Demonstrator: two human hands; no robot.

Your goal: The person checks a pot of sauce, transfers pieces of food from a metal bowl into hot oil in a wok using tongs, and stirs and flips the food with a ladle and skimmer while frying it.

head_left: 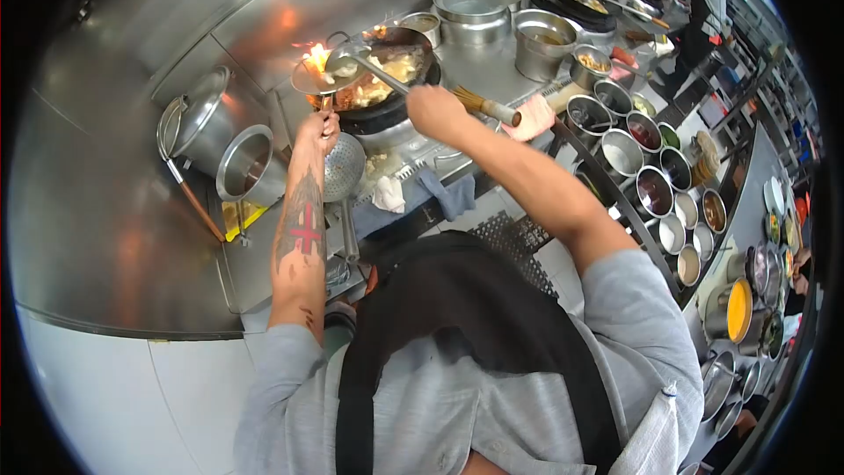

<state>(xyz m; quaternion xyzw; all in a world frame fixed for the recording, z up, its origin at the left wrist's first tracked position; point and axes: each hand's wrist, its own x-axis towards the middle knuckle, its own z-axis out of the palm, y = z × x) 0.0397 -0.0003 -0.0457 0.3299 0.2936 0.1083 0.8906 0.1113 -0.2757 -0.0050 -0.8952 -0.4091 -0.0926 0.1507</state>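
Left hand (322, 128): raised at the near left edge of the wok, fingers curled together round the short handle of a round-rimmed utensil (326, 100), its rim over the wok's left side.

Right hand (437, 113): just beyond the wok's near right rim, closed in a fist about the shaft of a metal ladle (350, 54); the separate fingertips could not be told from this side. The ladle slanted to the far left, its bowl over the round-rimmed utensil.

Wok (420, 42): one, dark, set on the range ahead of the person, between and beyond the hands; contained pale and yellowish food (400, 64). Flame (316, 59): bright, at the wok's far left, just beside the round-rimmed utensil.

Perforated scoop (345, 167): near side of the wok, beside the left forearm, handle pointing toward the person. White cloth (389, 194) and blue-grey cloth (447, 196): on the near edge of the range, the white one to the left.

Bristle brush (483, 104): right of the right hand, its handle end against a pink cloth (533, 120).

Lidded pot (205, 114): at the left, a smaller pot (230, 178) before it; leaning alongside, a wooden-handled skimmer (195, 200).

Co-worker (703, 4): one, dark-aproned, standing at the far right.
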